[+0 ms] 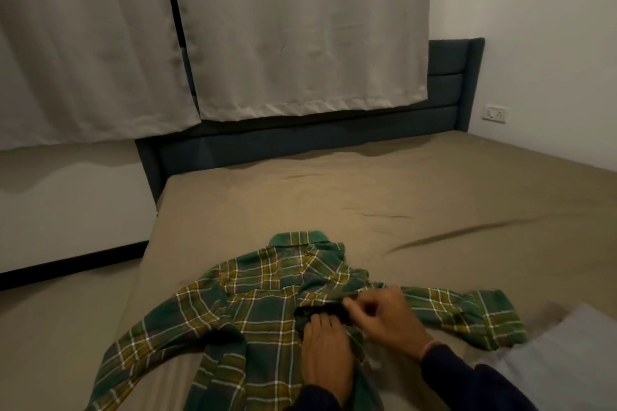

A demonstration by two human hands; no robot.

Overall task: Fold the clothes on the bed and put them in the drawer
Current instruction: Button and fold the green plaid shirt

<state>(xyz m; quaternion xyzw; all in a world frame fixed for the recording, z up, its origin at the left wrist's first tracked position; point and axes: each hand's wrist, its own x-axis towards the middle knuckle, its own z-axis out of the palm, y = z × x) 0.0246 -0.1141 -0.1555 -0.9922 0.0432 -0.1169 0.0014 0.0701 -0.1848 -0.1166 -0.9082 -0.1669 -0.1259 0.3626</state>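
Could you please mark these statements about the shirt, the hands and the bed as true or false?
1. The plaid shirt lies spread on the bed. True.
2. The shirt is already folded into a neat square. False: its sleeves are still splayed out to both sides.
3. The right hand pinches the shirt's fabric. True.
4. The left hand is lifted clear of the shirt. False: it rests on the shirt front.
5. The collar points towards the person. False: it lies at the far end, towards the headboard.
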